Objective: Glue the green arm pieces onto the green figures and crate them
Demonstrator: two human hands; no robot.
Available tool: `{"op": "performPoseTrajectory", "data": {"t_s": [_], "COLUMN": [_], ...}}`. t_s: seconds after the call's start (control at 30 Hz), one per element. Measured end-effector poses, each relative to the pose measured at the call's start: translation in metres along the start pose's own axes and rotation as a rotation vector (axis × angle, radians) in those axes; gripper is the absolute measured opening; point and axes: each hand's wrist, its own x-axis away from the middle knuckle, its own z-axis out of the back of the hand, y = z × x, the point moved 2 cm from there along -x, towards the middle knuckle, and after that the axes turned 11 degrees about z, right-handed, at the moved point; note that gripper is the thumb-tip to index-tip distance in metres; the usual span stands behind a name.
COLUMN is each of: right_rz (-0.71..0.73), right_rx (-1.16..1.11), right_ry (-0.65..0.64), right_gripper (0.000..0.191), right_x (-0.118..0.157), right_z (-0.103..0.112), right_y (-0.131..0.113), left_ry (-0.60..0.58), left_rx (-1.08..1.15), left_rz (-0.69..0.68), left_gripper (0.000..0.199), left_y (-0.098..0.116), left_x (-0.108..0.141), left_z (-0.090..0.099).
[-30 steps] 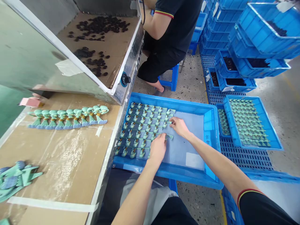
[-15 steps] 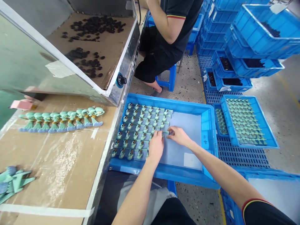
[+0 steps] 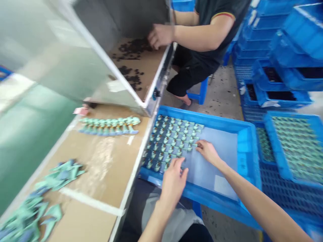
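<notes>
Rows of small mint-green moulded pieces (image 3: 173,142), with rounded heads and thin flared tails, lie in a blue plastic tray (image 3: 224,121) lined with a pale sheet. My right hand (image 3: 208,151) is at the right end of one row, its fingertips pinched on the tail of a green piece (image 3: 190,147). Nearer to me, my left hand (image 3: 174,176) hovers over the tray's front part, thumb and fingers apart with nothing between them. It partly covers the pieces at the end of the front rows.
Left on the cardboard-covered bench (image 3: 88,168) are a line of green-blue pieces (image 3: 111,126) and a loose heap (image 3: 27,215). A metal box (image 3: 148,111) holds dark discs; a co-worker's hand (image 3: 161,36) reaches in. Blue crates (image 3: 297,148) stand right.
My left hand has drawn back toward me and its fingers have spread. The right hand stays at the row's end. The view has turned left, and the co-worker's hand now reaches into the box.
</notes>
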Motion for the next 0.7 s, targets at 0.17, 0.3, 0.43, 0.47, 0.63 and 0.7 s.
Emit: {"op": "performPoseTrajectory", "data": {"t_s": [0.17, 0.3, 0.43, 0.47, 0.63, 0.7], "right_rz": [0.065, 0.143, 0.352, 0.422, 0.654, 0.638], "right_rx": [-0.016, -0.017, -0.041, -0.044, 0.068, 0.189], "right_ry": [0.117, 0.232, 0.243, 0.222, 0.102, 0.08], "right_gripper": [0.028, 0.035, 0.035, 0.034, 0.039, 0.034], "right_x": [0.01, 0.006, -0.026, -0.039, -0.103, -0.111], "right_z": [0.022, 0.05, 0.053, 0.047, 0.009, 0.017], "right_y": [-0.015, -0.057, -0.158, -0.19, -0.342, -0.379], "left_ry": [0.024, 0.295, 0.493, 0.506, 0.471, 0.45], "left_rx": [0.081, -0.067, -0.361, -0.383, -0.471, -0.472], "left_rz": [0.028, 0.148, 0.122, 0.11, 0.035, -0.063], "left_gripper": [0.038, 0.037, 0.042, 0.043, 0.033, 0.032], "left_y": [-0.02, -0.054, -0.072, -0.073, -0.068, -0.041], "left_x": [0.05, 0.053, -0.001, -0.017, -0.075, -0.098], "left_z": [0.089, 0.214, 0.294, 0.303, 0.31, 0.301]}}
